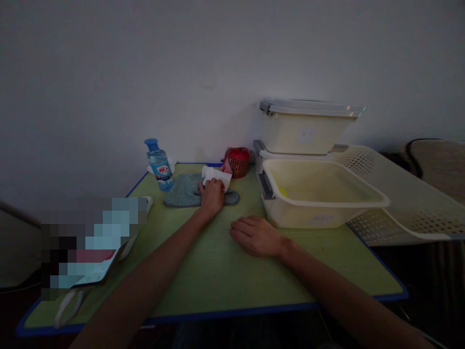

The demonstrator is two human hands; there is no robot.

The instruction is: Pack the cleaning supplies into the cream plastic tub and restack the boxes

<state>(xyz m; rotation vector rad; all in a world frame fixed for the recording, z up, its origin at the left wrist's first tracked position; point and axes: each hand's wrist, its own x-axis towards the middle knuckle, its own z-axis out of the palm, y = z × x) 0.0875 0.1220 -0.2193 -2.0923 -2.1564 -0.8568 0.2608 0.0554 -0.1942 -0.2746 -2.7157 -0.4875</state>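
Note:
My left hand (212, 198) reaches to the back of the table, its fingers closed over a folded white cloth or paper (221, 177); which of the two I cannot tell. Under it lies a blue-grey woven cloth (180, 191), with a rounded end (231, 197) showing right of the hand. My right hand (256, 236) rests palm down on the green tabletop (218, 281), fingers laid loosely on the surface, holding nothing. It is close to the front left corner of an open cream plastic bin (305, 213).
A blue bottle (161, 169) stands at the back left, a red woven basket (239, 164) at the back. Behind the open bin are stacked lidded bins (301, 133). A perforated white basket (410, 194) is on the right; a blurred-out tablet-like screen (105, 252) lies left.

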